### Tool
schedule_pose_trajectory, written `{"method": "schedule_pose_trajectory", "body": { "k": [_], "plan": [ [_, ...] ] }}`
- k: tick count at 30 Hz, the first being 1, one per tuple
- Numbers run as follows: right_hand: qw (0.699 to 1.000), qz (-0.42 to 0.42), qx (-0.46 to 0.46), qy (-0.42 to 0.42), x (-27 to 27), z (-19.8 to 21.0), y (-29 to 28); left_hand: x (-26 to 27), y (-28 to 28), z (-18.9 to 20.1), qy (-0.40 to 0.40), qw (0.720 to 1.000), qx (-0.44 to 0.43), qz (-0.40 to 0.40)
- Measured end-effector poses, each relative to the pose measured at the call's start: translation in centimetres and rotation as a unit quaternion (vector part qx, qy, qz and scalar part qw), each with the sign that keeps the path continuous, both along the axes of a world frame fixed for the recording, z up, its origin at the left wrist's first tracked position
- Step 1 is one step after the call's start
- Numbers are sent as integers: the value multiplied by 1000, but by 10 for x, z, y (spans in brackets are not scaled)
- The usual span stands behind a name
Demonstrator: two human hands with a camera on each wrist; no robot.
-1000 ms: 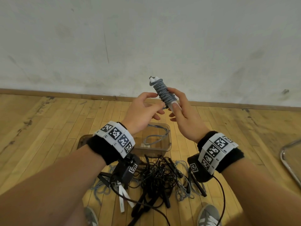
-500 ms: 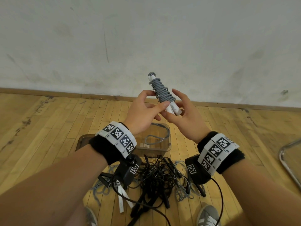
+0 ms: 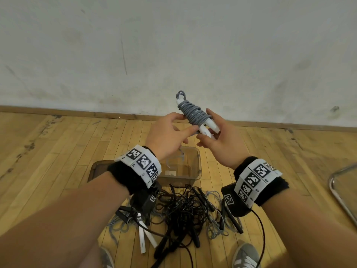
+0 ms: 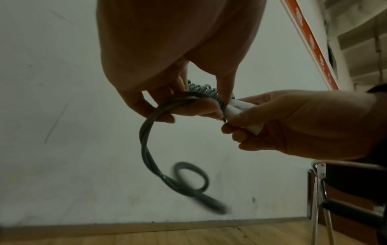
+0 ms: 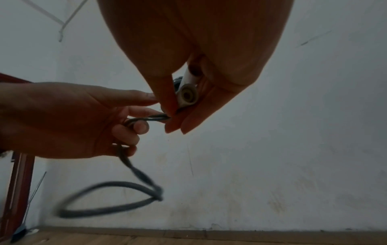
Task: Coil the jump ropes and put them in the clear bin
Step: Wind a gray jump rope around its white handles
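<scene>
Rope [image 3: 193, 113]: it is being held up in the air over the bin [image 3: 197, 167], grey cord wound tight around two white handles [image 3: 209, 127].
Right hand [image 3: 222, 140]: its fingers are curling around the handles.
Left hand [image 3: 166, 132]: its fingers are pinching the loose tail [image 4: 146, 140], which is swinging below.
Change: a second ago the bundle was standing straighter; now it is leaning back and sitting lower in the hands.
Meaning: I think the winding is almost done, with only the tail left to tuck.
Pile [image 3: 179, 209]: more ropes are lying tangled on the floor, not coiled yet.
Hard to see: the tail is blurry, and the left hand is hiding where it joins.
</scene>
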State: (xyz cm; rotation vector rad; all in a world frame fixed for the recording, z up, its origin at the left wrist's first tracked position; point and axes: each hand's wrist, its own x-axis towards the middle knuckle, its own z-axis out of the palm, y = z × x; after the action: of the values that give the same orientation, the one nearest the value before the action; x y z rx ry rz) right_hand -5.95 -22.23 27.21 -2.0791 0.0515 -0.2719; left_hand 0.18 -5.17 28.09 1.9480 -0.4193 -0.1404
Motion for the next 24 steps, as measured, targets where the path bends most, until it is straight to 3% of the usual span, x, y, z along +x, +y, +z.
{"method": "schedule_pose_trajectory", "body": {
  "k": [5,10,15,19,24],
  "plan": [
    [998,-42,-49,-16,0,2,-3,0,-4,3,51,995,-86,7],
    [996,-18,-89,-24,0,1,-1,-1,-4,2,109,983,-148,4],
    [999,-8,-33,-22,-2,3,4,-2,-2,5,117,979,-165,6],
    [998,-4,-57,-35,-2,1,5,-5,-3,5,123,976,-177,14],
    [999,34,32,-19,-3,8,4,-6,-5,2,96,979,-178,38]
  ]
}}
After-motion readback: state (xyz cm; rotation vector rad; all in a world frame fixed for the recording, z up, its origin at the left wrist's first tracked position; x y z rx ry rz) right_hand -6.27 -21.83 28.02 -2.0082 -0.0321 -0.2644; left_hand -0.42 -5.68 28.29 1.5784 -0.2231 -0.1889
